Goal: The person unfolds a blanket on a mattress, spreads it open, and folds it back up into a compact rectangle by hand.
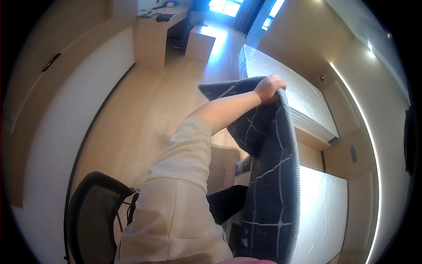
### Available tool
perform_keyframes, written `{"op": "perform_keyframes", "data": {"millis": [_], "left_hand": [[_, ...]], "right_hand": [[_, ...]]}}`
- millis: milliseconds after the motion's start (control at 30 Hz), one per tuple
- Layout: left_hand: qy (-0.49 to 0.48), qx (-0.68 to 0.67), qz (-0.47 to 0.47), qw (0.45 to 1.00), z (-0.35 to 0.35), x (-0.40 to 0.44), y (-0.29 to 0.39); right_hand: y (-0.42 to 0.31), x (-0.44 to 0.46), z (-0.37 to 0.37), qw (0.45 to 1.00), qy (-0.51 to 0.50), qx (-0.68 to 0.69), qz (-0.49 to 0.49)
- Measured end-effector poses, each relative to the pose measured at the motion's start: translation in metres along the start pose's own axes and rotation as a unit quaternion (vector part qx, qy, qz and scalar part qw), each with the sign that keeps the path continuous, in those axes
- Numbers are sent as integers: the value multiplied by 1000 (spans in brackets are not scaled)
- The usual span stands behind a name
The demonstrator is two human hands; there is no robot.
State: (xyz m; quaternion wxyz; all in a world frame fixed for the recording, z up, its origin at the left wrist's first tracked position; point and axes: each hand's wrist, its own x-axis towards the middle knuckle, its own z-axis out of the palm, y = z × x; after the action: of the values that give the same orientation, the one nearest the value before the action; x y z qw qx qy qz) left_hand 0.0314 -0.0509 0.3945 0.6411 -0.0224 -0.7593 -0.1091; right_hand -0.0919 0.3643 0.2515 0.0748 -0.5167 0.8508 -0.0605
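My left hand [269, 89] is closed on the far top corner of a thin dark grey mattress pad [268, 189] with white lines and a striped grey-and-white edge. Held up on its side, the pad runs from that hand down to the bottom of the view. Its far end bends over to the left. At the bottom edge a pink patch of skin lies against the pad's near end; it may be my right hand [250, 261], but no fingers show.
Two light mattresses, one far [285, 83] and one near [323, 211], lie along the right wall. A black mesh chair [94, 215] stands at lower left. Further back are a wooden desk [151, 39] with things on it and a standing person [195, 20].
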Motion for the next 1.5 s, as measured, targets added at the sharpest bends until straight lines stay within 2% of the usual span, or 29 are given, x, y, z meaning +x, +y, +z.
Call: {"op": "perform_keyframes", "data": {"millis": [67, 200, 267, 300, 367, 400, 433, 500, 567, 667, 767, 800, 833, 900, 933, 967, 1000, 1033, 1067, 1133, 1200, 1233, 1333, 1367, 1400, 1467, 1500], "left_hand": [[-2, 6, 0, 1000, -1, -19, -2], [-21, 32, -119, 992, -8, -98, -17], [-118, 83, -247, 958, -32, -150, -13], [-193, 101, -278, 936, -44, -180, -13], [-258, 109, -277, 919, -67, -253, -18], [-338, 135, -254, 896, -82, -289, -24], [-452, 167, -240, 843, -95, -324, -31], [-542, 186, -202, 795, -131, -375, -18], [-648, 203, -219, 700, -148, -373, 8], [-685, 252, -320, 604, -103, -356, 3], [-467, 275, -408, 735, 1, -281, -25], [-396, 274, -336, 809, 52, -250, -50], [-413, 274, -242, 834, 91, -184, -54], [-250, 229, -208, 918, 133, -26, -34], [-246, 310, -167, 903, 148, 50, -40], [12, 214, -167, 962, 140, 116, -31], [152, 182, -214, 948, 163, 180, -70], [217, 41, -290, 931, 119, 231, -34], [172, 268, -181, 931, 104, 263, -51], [190, 268, -148, 933, 53, 289, -33], [195, 244, -164, 936, 31, 291, -40], [195, 230, -176, 937, 23, 283, -42], [104, 164, -182, 964, 6, 246, -29], [130, 171, -184, 959, 3, 224, -20], [178, 173, -107, 963, 14, 206, -33], [212, 140, 28, 967, 11, 164, -40], [193, 124, 34, 973, 9, 142, -43]], "right_hand": [[3, 0, -4, 1000, -3, -3, -1], [3, 3, -4, 1000, -6, -3, -4], [2, 4, -2, 1000, -9, -1, -4], [4, 5, -1, 1000, -8, 1, -4], [4, 7, 2, 1000, -8, 4, -6], [4, 9, 5, 1000, -10, 6, -5], [6, 10, 4, 1000, -9, 9, -6], [12, 14, 6, 1000, -12, 16, -8], [18, 16, 6, 1000, -12, 16, -6], [35, 18, -1, 1000, -15, 11, -3], [65, 13, -22, 1000, -14, -4, 22], [77, 7, -29, 999, -11, -11, 38], [88, 0, -39, 998, -10, -16, 53], [111, -13, -64, 996, -7, -32, 81], [123, -20, -78, 995, -3, -39, 96], [136, -29, -92, 993, 3, -45, 110], [148, -37, -109, 991, 7, -48, 124], [159, -47, -122, 989, 12, -56, 136], [166, -56, -137, 987, 18, -58, 149], [180, -69, -162, 982, 26, -69, 172], [187, -80, -184, 979, 40, -77, 186], [188, -88, -190, 977, 45, -82, 192], [188, -106, -194, 972, 58, -83, 210], [193, -113, -193, 970, 66, -85, 217], [192, -118, -187, 969, 68, -82, 222], [179, -125, -164, 970, 63, -75, 224], [174, -128, -151, 970, 64, -69, 223]]}}
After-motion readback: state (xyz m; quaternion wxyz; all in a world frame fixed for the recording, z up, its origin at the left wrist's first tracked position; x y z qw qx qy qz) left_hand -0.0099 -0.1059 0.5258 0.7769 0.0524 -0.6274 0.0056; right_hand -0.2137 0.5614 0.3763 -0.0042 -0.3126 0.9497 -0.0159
